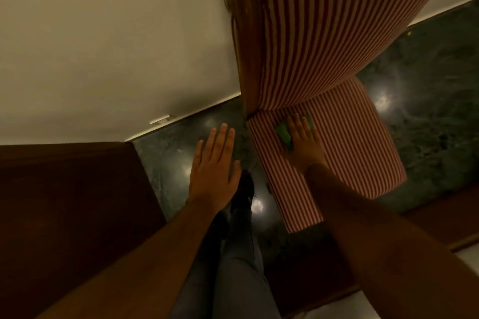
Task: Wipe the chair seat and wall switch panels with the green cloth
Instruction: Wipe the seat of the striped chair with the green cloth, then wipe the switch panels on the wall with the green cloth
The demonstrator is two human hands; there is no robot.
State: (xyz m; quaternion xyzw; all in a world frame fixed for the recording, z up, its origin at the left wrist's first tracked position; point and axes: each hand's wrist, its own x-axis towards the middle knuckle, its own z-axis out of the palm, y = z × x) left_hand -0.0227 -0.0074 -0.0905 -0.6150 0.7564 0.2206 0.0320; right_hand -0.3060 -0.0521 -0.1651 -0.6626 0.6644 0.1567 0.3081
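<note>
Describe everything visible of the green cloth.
The cloth is bright green, soft-looking fabric, mostly hidden. It lies flat on the red-and-white striped seat, close to the backrest. The right hand presses on it with straight fingers; green shows only beside the hand and past its fingertips.

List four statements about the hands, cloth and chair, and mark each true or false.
1. The right hand presses the green cloth flat on the striped chair seat. True.
2. The backrest is striped like the seat. True.
3. The left hand grips the backrest. False: it is open above the floor, holding nothing.
4. The cloth lies on the floor. False: it is on the seat, under the right hand.
</note>
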